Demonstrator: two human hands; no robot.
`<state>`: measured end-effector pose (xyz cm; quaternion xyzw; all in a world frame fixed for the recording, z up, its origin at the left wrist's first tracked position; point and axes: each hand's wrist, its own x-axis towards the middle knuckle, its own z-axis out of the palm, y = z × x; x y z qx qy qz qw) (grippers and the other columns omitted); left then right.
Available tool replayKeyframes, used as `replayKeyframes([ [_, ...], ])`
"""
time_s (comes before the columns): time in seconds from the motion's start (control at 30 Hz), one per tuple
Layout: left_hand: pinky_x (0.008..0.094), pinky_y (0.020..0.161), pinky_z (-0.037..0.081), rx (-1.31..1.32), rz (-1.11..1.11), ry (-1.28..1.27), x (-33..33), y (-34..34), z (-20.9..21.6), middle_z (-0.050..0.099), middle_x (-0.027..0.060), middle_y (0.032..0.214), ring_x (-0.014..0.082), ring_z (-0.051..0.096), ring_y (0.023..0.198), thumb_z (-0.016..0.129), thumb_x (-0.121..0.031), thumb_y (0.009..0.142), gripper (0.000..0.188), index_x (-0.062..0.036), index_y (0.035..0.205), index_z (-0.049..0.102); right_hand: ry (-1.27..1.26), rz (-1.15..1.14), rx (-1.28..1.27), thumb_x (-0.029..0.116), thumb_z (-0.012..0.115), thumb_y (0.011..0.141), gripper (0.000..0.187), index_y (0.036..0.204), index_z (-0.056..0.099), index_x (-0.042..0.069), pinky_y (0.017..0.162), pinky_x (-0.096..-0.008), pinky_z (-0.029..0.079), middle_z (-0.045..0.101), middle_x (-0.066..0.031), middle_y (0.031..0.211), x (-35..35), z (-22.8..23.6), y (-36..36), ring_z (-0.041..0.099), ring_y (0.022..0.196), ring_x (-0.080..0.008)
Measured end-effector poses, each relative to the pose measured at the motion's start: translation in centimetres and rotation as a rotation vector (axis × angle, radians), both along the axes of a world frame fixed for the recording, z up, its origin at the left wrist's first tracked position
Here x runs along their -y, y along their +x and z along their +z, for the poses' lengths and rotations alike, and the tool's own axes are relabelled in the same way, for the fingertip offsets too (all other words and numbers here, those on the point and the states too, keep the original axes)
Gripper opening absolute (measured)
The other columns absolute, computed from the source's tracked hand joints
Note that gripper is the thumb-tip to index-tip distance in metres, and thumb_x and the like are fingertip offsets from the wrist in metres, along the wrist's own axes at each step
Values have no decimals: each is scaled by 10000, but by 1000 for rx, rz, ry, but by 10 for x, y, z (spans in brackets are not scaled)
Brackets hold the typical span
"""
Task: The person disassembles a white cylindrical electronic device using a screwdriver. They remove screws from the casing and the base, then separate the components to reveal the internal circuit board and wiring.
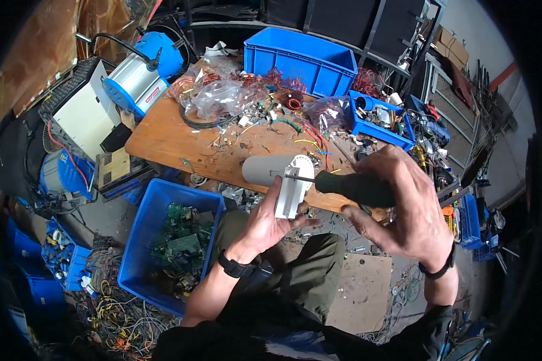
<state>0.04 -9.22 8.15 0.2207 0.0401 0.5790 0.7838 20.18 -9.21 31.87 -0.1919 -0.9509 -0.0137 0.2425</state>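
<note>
My left hand [262,224] grips a white cylindrical housing with a flat rectangular bracket [290,200], which looks like a spotlight, just past the near edge of the wooden bench. The cylinder [264,170] points left, and its ribbed round end faces right. In my right hand [417,210] is a screwdriver [356,188] with a thick dark green handle. Its shaft runs left, and the tip meets the upper part of the bracket. My right thumb stands away from the handle while the upper fingers curl over it. Whether the tip sits in a screw is too small to tell.
A blue bin [129,265] of green circuit boards stands at lower left, beside tangled cables [123,319]. On the wooden bench [162,141] lie plastic bags [220,99], copper coils and scraps. A large blue crate [301,66] and a smaller blue tray [379,135] sit at its far side.
</note>
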Motion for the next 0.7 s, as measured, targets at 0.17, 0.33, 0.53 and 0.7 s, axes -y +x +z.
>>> replayKeyframes([
  [0.17, 605, 1009, 571, -27, 19, -12, 5, 2, -6, 716, 65, 1116, 196, 717, 935, 373, -545, 1114, 557, -114, 1397, 583, 50, -1, -14, 37, 862, 777, 529, 1221, 575, 28, 743, -425, 554, 692, -143, 991, -1, -3, -10, 682, 844, -338],
  [0.33, 565, 992, 592, 20, 13, -52, 4, 5, -8, 692, 87, 1011, 200, 707, 805, 409, -526, 1115, 556, -69, 1379, 584, 66, 123, 16, 21, 870, 753, 549, 1215, 574, 27, 724, -429, 540, 673, -129, 960, 2, 3, -19, 665, 872, -348],
  [0.53, 575, 1004, 592, -69, 38, -182, 7, 11, -1, 691, 52, 1052, 182, 705, 875, 448, -509, 1108, 536, -77, 1401, 568, 74, -25, 143, 35, 856, 765, 536, 1232, 593, 38, 757, -431, 552, 667, -158, 1035, 11, 6, -22, 674, 898, -338],
  [0.7, 581, 1011, 590, 5, -4, -64, 2, 7, -14, 682, 27, 1095, 166, 694, 963, 428, -499, 1116, 519, -88, 1400, 570, 98, 17, 94, 51, 881, 739, 563, 1224, 595, 33, 742, -437, 557, 684, -155, 1026, 10, 8, -25, 684, 878, -331],
])
